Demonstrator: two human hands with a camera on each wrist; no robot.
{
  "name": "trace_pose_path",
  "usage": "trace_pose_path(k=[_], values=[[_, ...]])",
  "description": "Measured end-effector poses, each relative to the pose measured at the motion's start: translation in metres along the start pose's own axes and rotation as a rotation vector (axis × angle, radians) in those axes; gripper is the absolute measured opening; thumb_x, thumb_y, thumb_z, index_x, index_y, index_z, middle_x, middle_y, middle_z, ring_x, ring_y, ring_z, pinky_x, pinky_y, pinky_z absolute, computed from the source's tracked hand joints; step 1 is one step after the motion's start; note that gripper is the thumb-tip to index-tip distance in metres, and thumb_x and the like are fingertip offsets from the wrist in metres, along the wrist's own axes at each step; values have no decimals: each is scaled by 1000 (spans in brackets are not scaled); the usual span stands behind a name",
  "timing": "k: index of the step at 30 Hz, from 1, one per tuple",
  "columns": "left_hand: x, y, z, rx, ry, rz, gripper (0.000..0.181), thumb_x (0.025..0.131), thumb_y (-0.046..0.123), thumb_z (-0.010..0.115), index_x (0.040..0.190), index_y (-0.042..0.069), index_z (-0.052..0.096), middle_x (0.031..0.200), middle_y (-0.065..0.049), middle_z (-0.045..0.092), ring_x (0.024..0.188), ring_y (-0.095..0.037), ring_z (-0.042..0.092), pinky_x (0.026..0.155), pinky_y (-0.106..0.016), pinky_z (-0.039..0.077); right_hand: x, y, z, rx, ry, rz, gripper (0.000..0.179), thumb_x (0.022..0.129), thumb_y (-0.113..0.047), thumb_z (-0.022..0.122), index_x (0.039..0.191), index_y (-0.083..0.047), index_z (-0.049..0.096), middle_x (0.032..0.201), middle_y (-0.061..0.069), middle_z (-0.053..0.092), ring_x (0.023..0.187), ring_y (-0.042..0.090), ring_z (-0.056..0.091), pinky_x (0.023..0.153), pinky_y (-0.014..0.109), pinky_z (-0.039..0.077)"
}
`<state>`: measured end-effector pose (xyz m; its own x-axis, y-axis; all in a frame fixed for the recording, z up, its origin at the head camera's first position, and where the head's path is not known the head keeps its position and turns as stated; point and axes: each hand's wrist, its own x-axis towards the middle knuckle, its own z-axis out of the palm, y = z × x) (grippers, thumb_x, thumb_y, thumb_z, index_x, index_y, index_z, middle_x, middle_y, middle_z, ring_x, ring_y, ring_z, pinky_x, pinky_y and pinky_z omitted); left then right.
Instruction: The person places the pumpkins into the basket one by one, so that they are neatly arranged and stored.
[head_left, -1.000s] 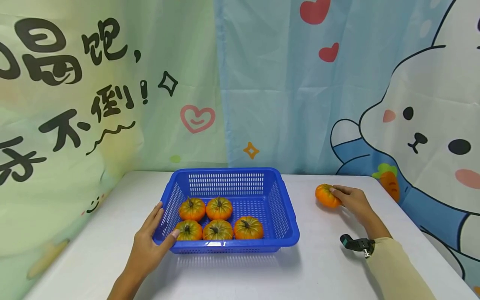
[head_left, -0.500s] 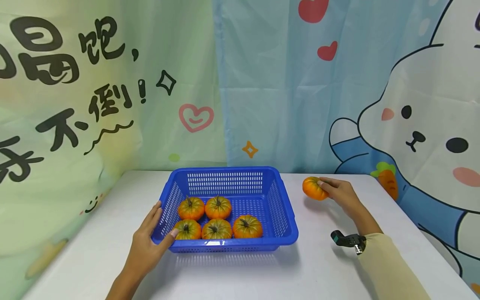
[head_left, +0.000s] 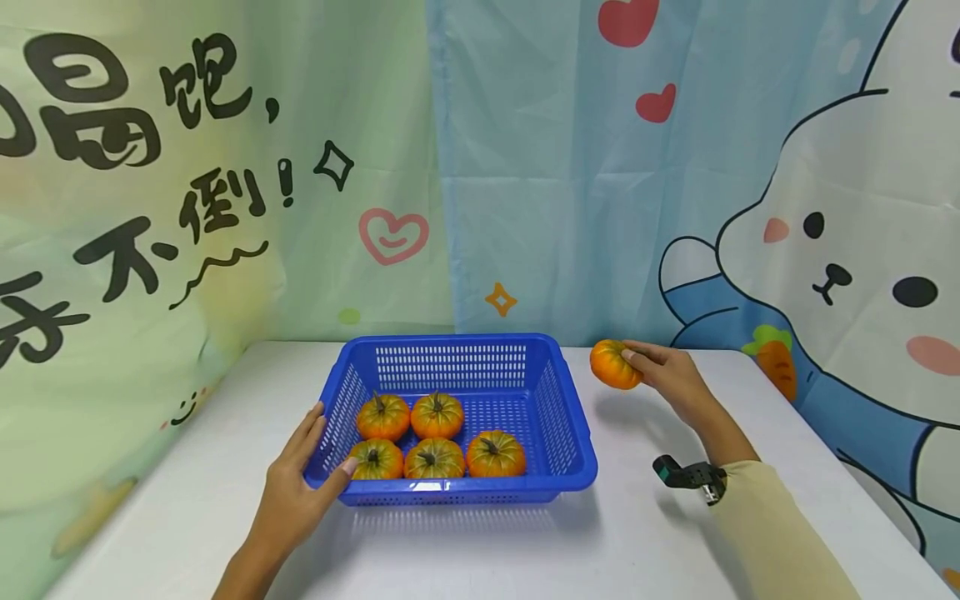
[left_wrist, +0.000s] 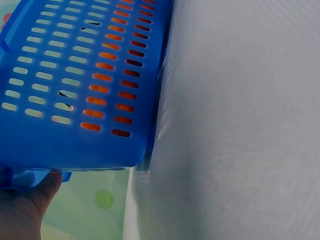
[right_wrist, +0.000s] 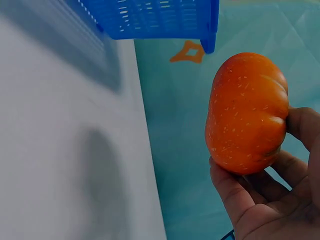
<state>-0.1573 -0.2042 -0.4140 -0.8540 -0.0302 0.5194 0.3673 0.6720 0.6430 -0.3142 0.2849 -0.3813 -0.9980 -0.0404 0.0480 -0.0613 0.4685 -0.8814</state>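
A blue plastic basket (head_left: 465, 492) with slotted walls stands on the white table. Several small orange-green pumpkins (head_left: 435, 460) lie inside it, toward its left and front. At the basket's front left corner my left hand (head_left: 288, 504) holds the rim, thumb over the front edge and fingers along the left side. To the right of the basket, my right hand (head_left: 675, 379) grips another pumpkin (head_left: 613, 365) above the table, casting a shadow. In the right wrist view the thumb and fingers hold this pumpkin (right_wrist: 247, 115) from one side.
The white table (head_left: 465, 558) ends at a printed curtain (head_left: 517, 167) behind the basket. A black device (head_left: 690, 475) is strapped on the right wrist, over the sleeve's end. The right part of the basket floor (head_left: 517, 412) shows bare.
My right hand has lifted the pumpkin and carried it left, nearer the basket's right wall. The left hand and the basket stay where they were.
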Motion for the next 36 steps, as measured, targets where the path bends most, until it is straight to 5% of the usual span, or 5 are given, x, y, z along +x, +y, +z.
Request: trace_pose_path(k=[12,22,36], values=[[1,-2,-4,14,4,4,74,85,20,75,141,-12,40,153,-15,35,136,-39,35,101,-12,24,7,-25,13,102,9,-35,69,97,-45,56,144,2,42,146,25,40,131,40,42,106,48,37],[0,-2,1,-17,13,19,73,85,18,75,141,-11,40,152,-16,36,135,-40,36,100,-9,23,11,-49,20,57,-26,-73,67,96,-46,57,144,-1,45,145,23,43,130,37,44,105,47,38],[1,0,0,-7,7,14,73,85,19,75,142,-11,40,153,-15,35,137,-40,34,102,-43,33,17,-83,34,31,-117,-149,62,96,-42,60,142,-3,48,137,23,52,121,37,54,105,49,39]])
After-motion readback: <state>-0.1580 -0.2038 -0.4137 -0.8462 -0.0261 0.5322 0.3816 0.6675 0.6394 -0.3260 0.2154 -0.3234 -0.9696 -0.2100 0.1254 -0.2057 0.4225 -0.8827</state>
